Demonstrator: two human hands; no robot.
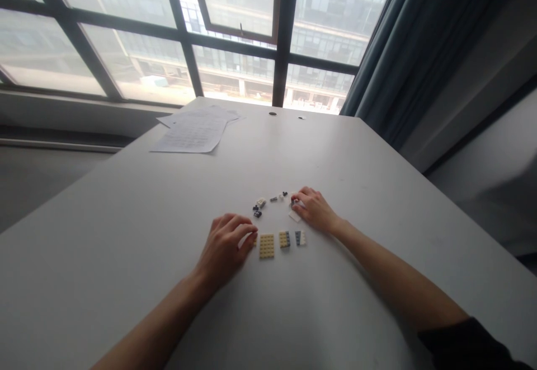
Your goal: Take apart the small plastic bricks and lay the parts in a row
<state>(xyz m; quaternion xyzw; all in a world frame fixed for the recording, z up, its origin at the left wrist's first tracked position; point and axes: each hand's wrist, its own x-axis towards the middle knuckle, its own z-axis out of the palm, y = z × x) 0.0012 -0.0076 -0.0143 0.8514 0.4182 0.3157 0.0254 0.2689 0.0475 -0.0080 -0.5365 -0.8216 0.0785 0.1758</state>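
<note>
My left hand rests on the white table with its fingers curled around a small yellow piece, mostly hidden by the fingertips. Just right of it lies a tan studded plate. Further right are a tan and grey block and a grey and white block. My right hand has its fingers closed over small pieces, with a dark one at the fingertips. A flat white piece lies below those fingers. Several small grey, black and white pieces form an arc between the hands.
Printed sheets lie at the far left of the white table. Two round holes are near its far edge. Windows stand behind it, and a dark blue curtain hangs at the right.
</note>
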